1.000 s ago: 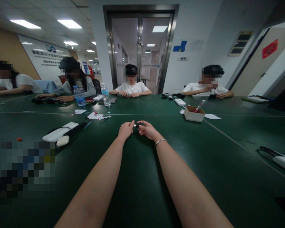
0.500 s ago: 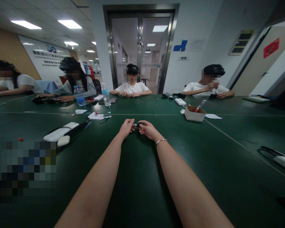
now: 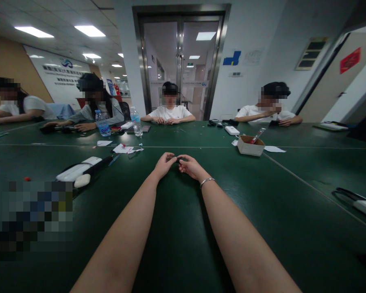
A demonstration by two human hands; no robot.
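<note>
My right hand point(image 3: 189, 166) is closed around a small, dark, stick-like object point(image 3: 179, 159), pinching it between thumb and fingers just above the green table. The object is mostly hidden, and its exact kind is too small to tell. My left hand point(image 3: 164, 165) meets it from the other side. Its thumb and fingers are brought together at the left end of the dark object, and the tips touch or nearly touch my right fingertips. A silver bangle point(image 3: 206, 182) circles my right wrist.
A small open box point(image 3: 250, 147) with a packaged item stands ahead to the right. Leftward lie a white power bank point(image 3: 79, 169), paper scraps point(image 3: 123, 149) and two water bottles point(image 3: 136, 123). Several people wearing headsets sit across the green table point(image 3: 177, 228).
My left fingers have shifted right, closer to my right hand. The silvery part of the object that showed between the hands is now covered. My right hand has stayed nearly still.
</note>
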